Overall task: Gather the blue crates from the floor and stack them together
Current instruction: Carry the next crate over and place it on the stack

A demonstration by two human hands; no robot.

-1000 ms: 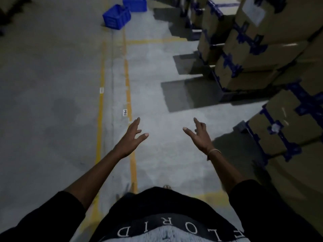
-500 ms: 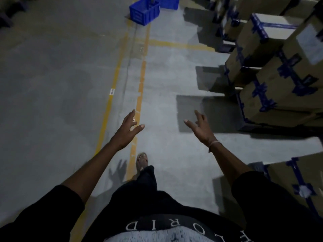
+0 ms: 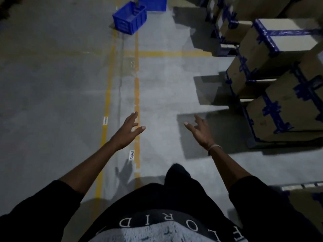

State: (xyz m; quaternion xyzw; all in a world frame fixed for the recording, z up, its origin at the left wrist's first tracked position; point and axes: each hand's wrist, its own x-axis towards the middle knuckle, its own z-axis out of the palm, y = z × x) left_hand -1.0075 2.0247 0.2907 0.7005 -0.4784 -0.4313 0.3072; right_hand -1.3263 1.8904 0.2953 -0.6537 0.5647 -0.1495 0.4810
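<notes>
Our left hand [image 3: 126,132] and right hand [image 3: 201,132] reach forward with fingers spread, holding nothing. Two blue crates sit well ahead on the floor [image 3: 52,84]: the nearer crate [image 3: 129,18] on the yellow lines [image 3: 136,88], the farther crate [image 3: 152,3] just behind it, perhaps touching. Neither looks stacked yet, so we judge all the gathering remains.
</notes>
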